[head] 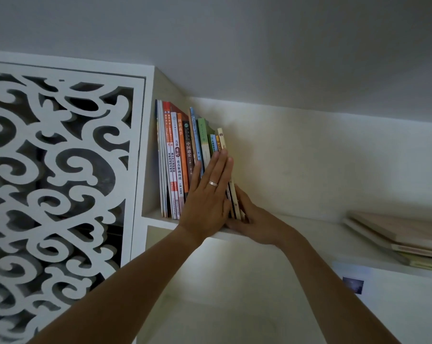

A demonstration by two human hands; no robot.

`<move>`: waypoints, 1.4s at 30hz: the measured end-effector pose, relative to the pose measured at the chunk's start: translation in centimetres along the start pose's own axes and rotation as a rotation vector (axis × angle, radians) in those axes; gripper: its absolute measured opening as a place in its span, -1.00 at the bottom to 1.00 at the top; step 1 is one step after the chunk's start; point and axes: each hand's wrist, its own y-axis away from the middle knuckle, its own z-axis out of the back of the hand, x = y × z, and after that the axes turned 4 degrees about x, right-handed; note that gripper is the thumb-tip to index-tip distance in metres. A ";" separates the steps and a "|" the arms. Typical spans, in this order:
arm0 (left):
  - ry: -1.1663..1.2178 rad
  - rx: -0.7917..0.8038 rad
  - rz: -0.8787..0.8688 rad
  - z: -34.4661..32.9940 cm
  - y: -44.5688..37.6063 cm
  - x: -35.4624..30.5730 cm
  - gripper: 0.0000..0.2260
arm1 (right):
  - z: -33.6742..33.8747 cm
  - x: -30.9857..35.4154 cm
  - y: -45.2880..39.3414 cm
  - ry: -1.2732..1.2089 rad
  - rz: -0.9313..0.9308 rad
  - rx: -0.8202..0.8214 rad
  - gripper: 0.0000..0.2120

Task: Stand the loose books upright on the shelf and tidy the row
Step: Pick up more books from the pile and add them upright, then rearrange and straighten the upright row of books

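Books [182, 157] stand in an upright row at the left end of the shelf [296, 227], pressed against the shelf's left side wall, with spines facing out. Left hand [207, 194] lies flat with straight fingers against the spines at the right part of the row, a ring on one finger. Right hand [254, 222] rests on the shelf board just right of the row, touching the outermost thin book at its base; its fingers look fairly straight, but how they sit behind the book cannot be told. Row leans slightly and the tops are uneven, taller books to the left, shorter to the right. Stack of flat books [403, 242] lies well apart from the row, at the far right of the shelf, not yet stood up. Judgement: task is partway done; the row is being squared and held, while the flat stack remains to be lifted, stood upright and joined to the row. Carved lattice panel [56, 175] stands left of the shelf.
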 end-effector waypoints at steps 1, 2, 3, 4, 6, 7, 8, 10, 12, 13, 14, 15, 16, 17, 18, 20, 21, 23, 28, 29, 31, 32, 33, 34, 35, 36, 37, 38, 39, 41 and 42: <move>0.007 -0.003 0.012 0.0 -0.1 -0.1 -0.38 | -0.2 0.3 -0.2 0.020 -0.006 -0.041 -0.13; 0.012 -0.004 0.022 0.0 -0.1 -0.1 -0.41 | -0.4 0.5 -0.4 0.033 -0.014 -0.082 -0.13; 0.011 -0.004 0.029 0.0 -0.1 -0.1 -0.42 | -0.7 0.6 -0.6 0.044 -0.031 -0.112 -0.12; 0.005 -0.002 0.033 0.0 -0.1 -0.2 -0.42 | -0.9 0.6 -0.8 0.052 -0.046 -0.127 -0.10; -0.014 -0.001 0.030 0.0 -0.1 -0.2 -0.41 | -1.0 0.5 -0.9 0.033 -0.058 -0.127 -0.04; -0.021 -0.001 0.029 0.0 -0.1 -0.3 -0.41 | -1.1 0.4 -0.9 0.017 -0.059 -0.116 -0.02; -0.026 0.001 0.032 0.0 0.0 -0.3 -0.40 | -1.1 0.4 -0.9 0.004 -0.057 -0.108 0.00; -0.040 0.009 0.041 0.0 0.1 -0.3 -0.41 | -1.2 0.5 -0.9 -0.006 -0.055 -0.102 0.04; -0.053 0.019 0.046 -0.1 0.3 -0.3 -0.42 | -1.4 0.3 -1.1 -0.013 -0.048 -0.099 0.07; -0.052 0.021 0.044 0.0 0.4 -0.3 -0.42 | -1.5 0.3 -1.1 -0.013 -0.053 -0.097 0.08; -0.048 0.023 0.039 0.0 0.5 -0.3 -0.41 | -1.5 0.2 -1.2 -0.010 -0.056 -0.096 0.07; -0.041 0.023 0.035 0.1 0.5 -0.4 -0.41 | -1.6 0.2 -1.2 -0.006 -0.058 -0.099 0.06; -0.033 0.023 0.033 0.1 0.6 -0.4 -0.41 | -1.6 0.2 -1.2 0.002 -0.060 -0.102 0.04; -0.026 0.022 0.032 0.2 0.6 -0.4 -0.41 | -1.6 0.4 -1.1 0.009 -0.058 -0.108 0.03; -0.021 0.022 0.033 0.2 0.6 -0.4 -0.42 | -1.6 0.6 -1.0 0.012 -0.052 -0.116 0.02; -0.017 0.020 0.032 0.2 0.7 -0.5 -0.42 | -1.6 1.0 -0.7 0.008 -0.038 -0.142 -0.01; -0.010 0.020 0.028 0.1 0.7 -0.4 -0.41 | -1.7 1.2 -0.6 0.010 -0.036 -0.163 -0.03; 0.004 0.013 0.023 0.0 0.7 -0.4 -0.41 | -1.9 1.5 -0.4 0.054 -0.037 -0.220 -0.09; -0.027 -0.059 0.027 0.0 0.4 -1.7 -0.56 | -1.5 1.5 1.6 0.175 -0.119 -0.316 -0.18; -0.008 -0.084 0.008 0.2 0.1 -2.5 -0.61 | -1.0 1.4 2.2 0.212 -0.126 -0.324 -0.22; 0.100 -0.119 -0.041 0.3 -1.1 -4.8 -0.69 | 0.2 1.2 3.5 0.310 -0.144 -0.331 -0.39; 0.166 -0.114 -0.058 0.3 -1.8 -6.2 -0.71 | 1.0 0.8 4.2 0.358 -0.165 -0.339 -0.50; 0.225 -0.089 -0.067 0.1 -2.6 -7.6 -0.73 | 1.8 0.4 5.0 0.406 -0.188 -0.354 -0.60; 0.273 -0.048 -0.067 -0.1 -3.4 -9.0 -0.74 | 2.8 -0.1 5.9 0.470 -0.221 -0.372 -0.66; 0.314 0.003 -0.057 -0.4 -4.0 -10.5 -0.74 | 3.8 -0.8 7.0 0.558 -0.252 -0.385 -0.70; 0.351 0.055 -0.040 -0.8 -4.6 -11.9 -0.73 | 5.0 -1.6 8.2 0.664 -0.282 -0.391 -0.69; 0.385 0.108 -0.017 -1.3 -5.0 -13.2 -0.71 | 6.3 -2.5 9.4 0.771 -0.325 -0.382 -0.64; 0.417 0.157 0.004 -1.9 -5.3 -14.5 -0.71 | 7.6 -3.3 10.8 0.862 -0.389 -0.363 -0.57; 0.445 0.203 0.019 -2.5 -5.5 -15.7 -0.73 | 9.0 -4.1 12.2 0.921 -0.466 -0.334 -0.51; 0.485 0.291 0.022 -3.8 -5.9 -17.9 -0.78 | 11.9 -5.5 15.1 0.951 -0.600 -0.283 -0.37; 0.502 0.327 0.018 -4.3 -6.0 -18.8 -0.78 | 13.4 -6.3 16.7 0.945 -0.649 -0.257 -0.31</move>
